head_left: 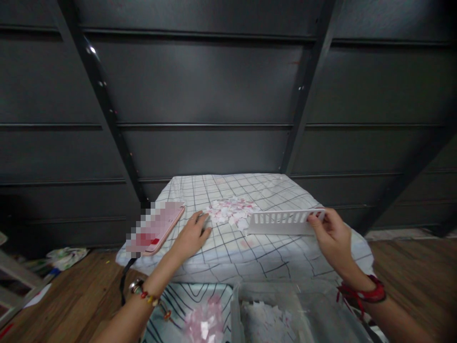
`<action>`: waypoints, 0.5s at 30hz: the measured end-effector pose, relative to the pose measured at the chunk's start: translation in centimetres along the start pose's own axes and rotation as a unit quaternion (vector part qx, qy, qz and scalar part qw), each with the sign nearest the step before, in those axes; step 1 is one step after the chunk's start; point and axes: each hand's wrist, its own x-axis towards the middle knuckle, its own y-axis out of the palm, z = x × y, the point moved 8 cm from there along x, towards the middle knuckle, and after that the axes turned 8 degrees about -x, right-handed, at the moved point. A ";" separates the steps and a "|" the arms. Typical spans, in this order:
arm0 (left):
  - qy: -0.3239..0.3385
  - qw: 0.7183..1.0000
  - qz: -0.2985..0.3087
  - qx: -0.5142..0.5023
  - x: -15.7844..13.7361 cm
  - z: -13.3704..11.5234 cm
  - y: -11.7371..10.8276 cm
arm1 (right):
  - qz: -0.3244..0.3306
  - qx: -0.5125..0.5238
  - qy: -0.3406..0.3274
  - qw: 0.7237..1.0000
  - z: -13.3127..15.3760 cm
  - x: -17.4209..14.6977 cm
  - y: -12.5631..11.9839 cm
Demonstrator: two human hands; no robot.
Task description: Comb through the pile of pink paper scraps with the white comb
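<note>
A heap of small white and pinkish paper-like pieces [233, 209] lies on the checked cloth. At its left edge my left hand [193, 233] rests low over the cloth, fingers spread and nothing in them. My right hand [332, 236] pinches the right end of a white slotted plastic strip [278, 224]. The strip stands on its long edge, slots along the top, and its left end reaches the right side of the heap. My right fingers hide its far end.
A pink phone [160, 228] lies at left with a dark cable. In front are a clear divided bin [305, 305] partly filled with white pieces and a striped tray [171, 302] holding pink plastic-wrapped items [207, 321]. Dark panels [203, 81] rise behind the checked cloth [200, 190].
</note>
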 end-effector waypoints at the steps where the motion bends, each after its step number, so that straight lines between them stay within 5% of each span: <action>1: 0.001 1.000 0.000 0.002 0.0 0.0 0.0 | 0.000 0.002 0.000 1.000 -0.1 0.0 0.1; 15: -0.004 1.000 0.012 0.016 0.0 0.0 0.2 | 0.002 -0.030 -0.010 1.000 -0.2 0.5 0.4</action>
